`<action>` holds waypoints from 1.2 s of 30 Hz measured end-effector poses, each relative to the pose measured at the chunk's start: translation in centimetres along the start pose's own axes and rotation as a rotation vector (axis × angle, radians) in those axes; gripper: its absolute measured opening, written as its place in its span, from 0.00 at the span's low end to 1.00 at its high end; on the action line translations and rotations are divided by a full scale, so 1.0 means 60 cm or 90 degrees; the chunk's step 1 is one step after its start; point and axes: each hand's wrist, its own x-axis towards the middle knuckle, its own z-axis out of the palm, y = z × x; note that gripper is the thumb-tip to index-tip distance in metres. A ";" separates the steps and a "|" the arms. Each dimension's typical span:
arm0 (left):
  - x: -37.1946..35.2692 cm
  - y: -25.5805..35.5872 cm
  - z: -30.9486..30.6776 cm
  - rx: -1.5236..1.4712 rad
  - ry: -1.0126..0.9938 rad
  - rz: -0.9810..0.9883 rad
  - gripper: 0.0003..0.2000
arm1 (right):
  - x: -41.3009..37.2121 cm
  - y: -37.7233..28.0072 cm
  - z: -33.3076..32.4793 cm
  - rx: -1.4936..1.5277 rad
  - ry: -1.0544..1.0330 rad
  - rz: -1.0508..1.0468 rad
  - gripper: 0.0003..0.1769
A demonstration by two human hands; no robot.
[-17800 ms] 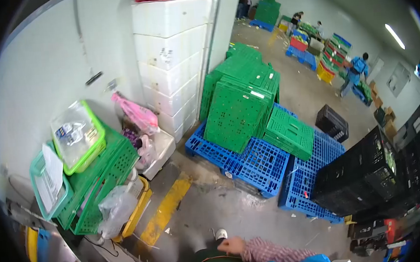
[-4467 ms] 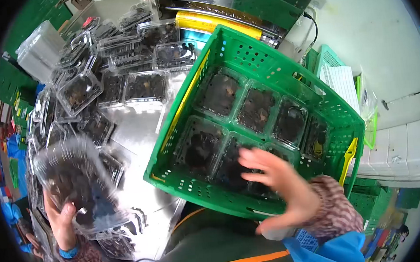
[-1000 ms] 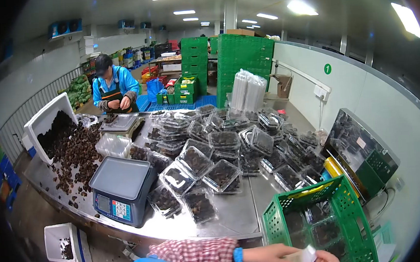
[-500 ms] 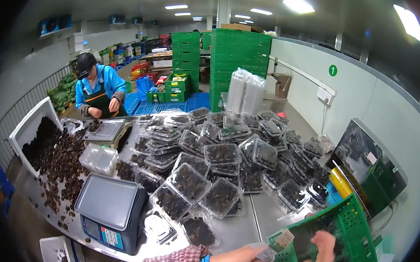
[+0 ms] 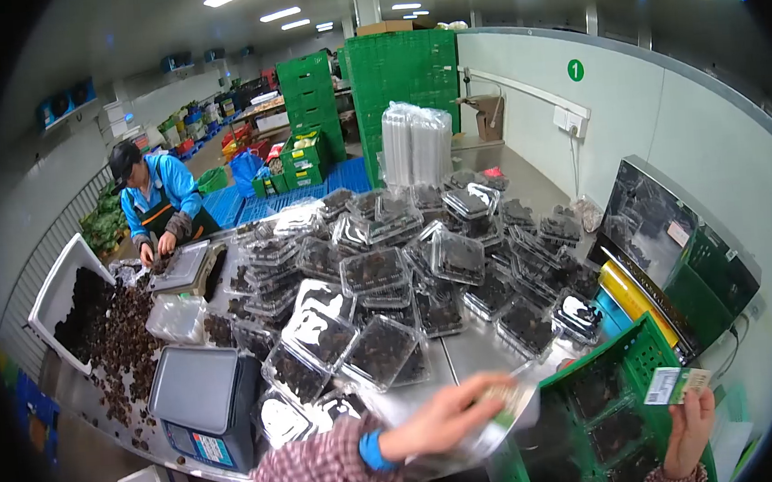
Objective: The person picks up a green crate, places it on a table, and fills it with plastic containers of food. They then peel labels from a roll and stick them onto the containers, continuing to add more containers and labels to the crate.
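Observation:
My left hand (image 5: 452,420), in a checked sleeve, is closed on printed labels (image 5: 512,409) with clear plastic around them, blurred by motion. It is over the near side of the steel table, left of a green crate (image 5: 639,338). My right hand (image 5: 688,430) pinches a small printed label card (image 5: 676,385) above the crate's right side. Inside the crate lie several clear punnets (image 5: 616,433) of dark, mushroom-like pieces. More lidded punnets (image 5: 374,269) of the same contents are heaped across the table beyond my hands.
A grey scale (image 5: 202,397) stands at left, near a white tub (image 5: 68,303) spilling dark pieces. Across the table a person (image 5: 160,203) works at another scale (image 5: 182,266). A machine with a yellow roller (image 5: 636,300) sits right. Wrapped trays (image 5: 417,145) stand behind.
My right hand has moved right and up, now with a label card in it. The left hand has risen slightly with the labels. The view has shifted, and the co-worker's hands are lower, at their scale.

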 end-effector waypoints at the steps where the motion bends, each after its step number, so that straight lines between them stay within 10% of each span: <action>1: 0.030 0.064 0.000 0.058 0.045 0.092 0.18 | 0.008 0.000 -0.037 0.004 0.026 0.004 0.08; 4: 0.146 0.165 0.011 0.196 0.141 0.425 0.15 | 0.027 -0.012 -0.116 -0.005 0.009 0.035 0.13; 10: 0.159 0.262 0.082 -0.044 -0.049 0.342 0.17 | 0.109 -0.024 -0.136 -0.132 -0.014 0.106 0.11; 17: -0.120 0.047 0.012 0.090 -0.076 -0.445 0.12 | 0.160 0.224 -0.094 -0.159 -0.158 0.373 0.18; 24: -0.236 -0.017 0.062 -0.184 0.107 -0.448 0.13 | 0.237 0.465 -0.092 -0.561 -0.110 0.216 0.26; 27: -0.205 -0.048 0.098 -0.106 0.061 -0.392 0.15 | 0.171 0.345 -0.014 -0.973 -0.031 -0.351 0.32; 31: -0.122 -0.055 0.119 -0.226 0.064 -0.284 0.17 | -0.021 0.114 0.109 -0.263 -0.400 0.188 0.17; 33: -0.109 -0.070 0.119 -0.358 -0.006 -0.321 0.17 | -0.112 0.061 0.155 -0.301 -0.675 0.017 0.15; 36: -0.095 -0.063 0.119 -0.407 -0.010 -0.315 0.14 | -0.169 0.079 0.150 -0.389 -0.552 -0.058 0.12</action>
